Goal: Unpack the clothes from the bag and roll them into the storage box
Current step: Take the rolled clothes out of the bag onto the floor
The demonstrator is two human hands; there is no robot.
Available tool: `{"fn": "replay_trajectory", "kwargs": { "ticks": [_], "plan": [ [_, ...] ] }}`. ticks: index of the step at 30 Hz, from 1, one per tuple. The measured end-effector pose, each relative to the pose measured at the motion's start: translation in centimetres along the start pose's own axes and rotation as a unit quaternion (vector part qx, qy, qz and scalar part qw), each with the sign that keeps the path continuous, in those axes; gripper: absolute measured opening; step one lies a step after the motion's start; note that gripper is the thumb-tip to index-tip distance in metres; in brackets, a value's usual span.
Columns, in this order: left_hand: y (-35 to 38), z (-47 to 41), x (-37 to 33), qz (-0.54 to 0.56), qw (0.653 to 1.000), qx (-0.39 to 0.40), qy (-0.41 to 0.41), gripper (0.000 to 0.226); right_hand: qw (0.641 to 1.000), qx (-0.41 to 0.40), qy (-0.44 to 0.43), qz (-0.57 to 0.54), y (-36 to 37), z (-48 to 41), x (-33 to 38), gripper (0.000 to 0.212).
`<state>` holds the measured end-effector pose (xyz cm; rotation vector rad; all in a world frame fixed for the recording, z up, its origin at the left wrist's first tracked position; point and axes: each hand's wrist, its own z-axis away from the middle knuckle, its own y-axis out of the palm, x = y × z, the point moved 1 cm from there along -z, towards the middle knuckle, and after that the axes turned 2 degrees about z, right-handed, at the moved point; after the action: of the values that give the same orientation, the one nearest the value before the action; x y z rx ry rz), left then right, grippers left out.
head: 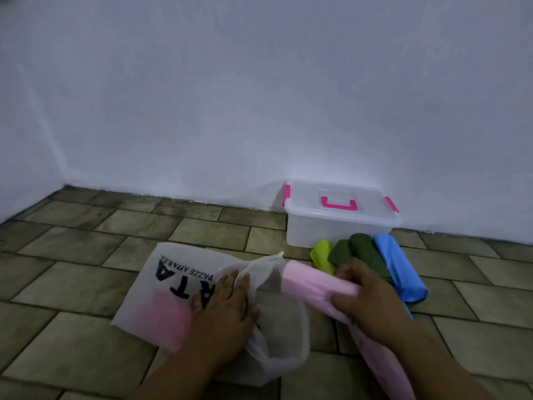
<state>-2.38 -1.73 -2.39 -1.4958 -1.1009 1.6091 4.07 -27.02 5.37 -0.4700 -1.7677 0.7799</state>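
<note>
The right hand (360, 293) grips the pink roll (317, 284) on the floor; the left hand (227, 304) lies flat and open on the bag (173, 284). One-handed, the roll may unravel, and the box (340, 215) looks lidded.

Two bare forearms, left hand (227, 301) and right hand (364, 295) (no sleeves, no rings)

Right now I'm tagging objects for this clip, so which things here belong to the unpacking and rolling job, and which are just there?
Part of the job:
- white bag
- pink garment, gripped by the right hand
- left hand, flat on the bag
- yellow-green roll, two dark green rolls, blue roll
- storage box, lid on

Just there:
- tiled floor
- white wall
</note>
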Motion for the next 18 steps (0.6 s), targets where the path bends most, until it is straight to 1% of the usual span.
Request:
{"fn": "replay_trajectory", "kwargs": {
  "ticks": [1, 2, 4, 6, 7, 9, 12, 14, 15, 17, 18],
  "plan": [
    [-0.1, -0.2, 0.4, 0.001, 1.0, 0.006, -0.002, 0.068, 0.999, -0.039, 0.009, 0.002, -0.6, -0.7, -0.1, 0.029],
    [-0.2, -0.4, 0.7, -0.001, 1.0, 0.011, -0.003, 0.068, 0.997, -0.073, 0.011, 0.031, -0.8, -1.5, -0.1, 0.03],
    [0.0, -0.5, 0.7, -0.008, 1.0, 0.016, -0.003, 0.069, 0.982, -0.107, -0.026, 0.151, 0.2, -3.3, 0.6, 0.032],
    [0.3, -0.4, 0.5, -0.016, 1.0, 0.014, -0.007, 0.07, 0.945, -0.092, -0.083, 0.302, 2.5, -4.8, 1.3, 0.035],
    [0.5, -0.2, 0.3, -0.018, 1.0, 0.013, -0.009, 0.07, 0.925, -0.072, -0.096, 0.361, 3.7, -5.3, 1.1, 0.037],
    [0.8, 0.1, 0.0, -0.022, 1.0, 0.019, -0.011, 0.072, 0.906, -0.027, -0.083, 0.415, 5.7, -6.1, 0.6, 0.035],
    [1.2, 0.7, -0.2, -0.029, 0.999, 0.019, -0.01, 0.074, 0.888, 0.022, -0.076, 0.452, 7.3, -6.1, 0.6, 0.028],
    [1.4, 0.8, -0.4, -0.039, 0.999, 0.007, -0.011, 0.074, 0.885, 0.029, -0.065, 0.459, 7.0, -5.8, 0.7, 0.026],
    [1.3, 0.7, -0.6, -0.043, 0.999, 0.002, -0.011, 0.074, 0.895, 0.022, -0.069, 0.44, 6.8, -5.6, 1.1, 0.027],
    [0.9, 0.6, -1.1, -0.036, 0.999, 0.006, -0.005, 0.072, 0.931, 0.005, -0.087, 0.355, 7.2, -4.2, 2.3, 0.03],
    [0.6, 0.5, -1.3, -0.02, 1.0, 0.01, 0.005, 0.071, 0.946, -0.019, -0.073, 0.316, 7.9, -3.1, 3.0, 0.03]
  ]
}}
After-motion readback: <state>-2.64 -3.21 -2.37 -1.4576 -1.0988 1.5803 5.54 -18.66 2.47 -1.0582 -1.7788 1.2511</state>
